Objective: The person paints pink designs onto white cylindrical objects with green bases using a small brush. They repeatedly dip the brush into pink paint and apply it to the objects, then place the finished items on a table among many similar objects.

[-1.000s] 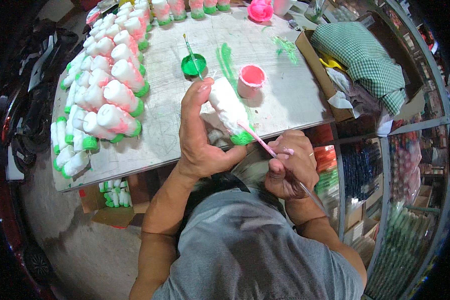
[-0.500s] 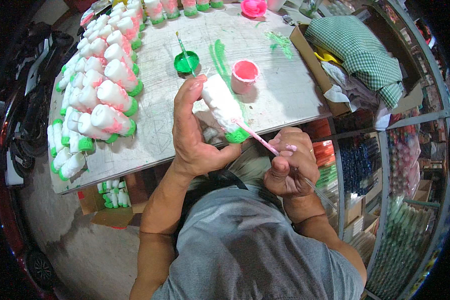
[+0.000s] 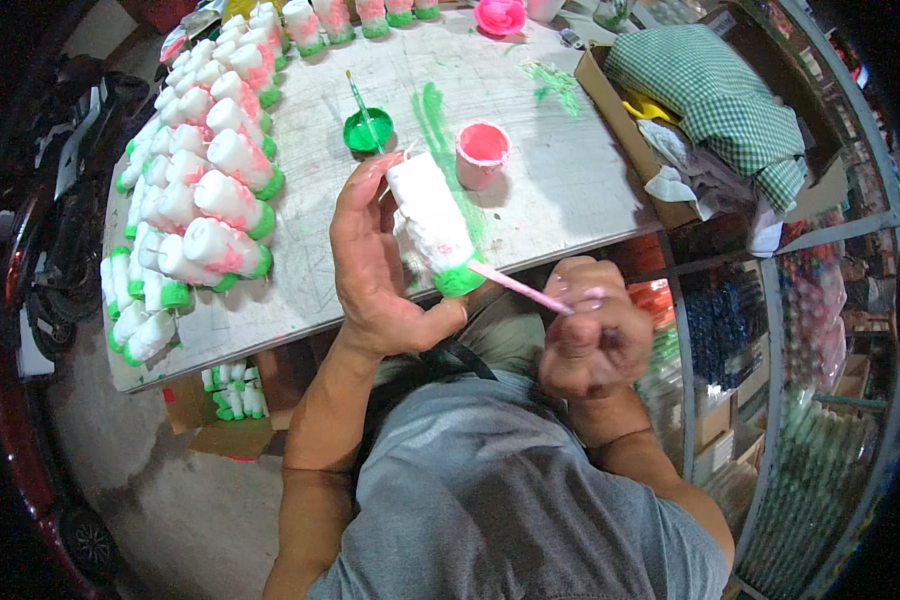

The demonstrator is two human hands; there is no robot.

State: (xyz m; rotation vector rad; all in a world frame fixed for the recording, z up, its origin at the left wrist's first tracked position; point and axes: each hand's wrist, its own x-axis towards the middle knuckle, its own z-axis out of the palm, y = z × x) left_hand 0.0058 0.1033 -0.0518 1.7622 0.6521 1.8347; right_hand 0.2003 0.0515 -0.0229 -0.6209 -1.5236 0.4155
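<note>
While the left hand [image 3: 365, 268] holds a candle [image 3: 428, 205], apparently done in green but barely in pink, the right hand [image 3: 598, 335] grips a brush [image 3: 519, 287].

Pink-coated brush [image 3: 520, 287] beside white candle [image 3: 428, 205]

The left hand [image 3: 370, 265] holds the candle tilted, thumb near its green base [image 3: 458, 280]; the right hand [image 3: 595, 335] grips the brush, tip at the candle's edge; a pink cup [image 3: 482, 172] stands on the table [image 3: 310, 190]

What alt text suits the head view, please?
A person's left hand holds a white, green-based candle; the right hand, a pink-coated brush. A table bears a pink paint cup, a green paint dish and many similar candles.
</note>
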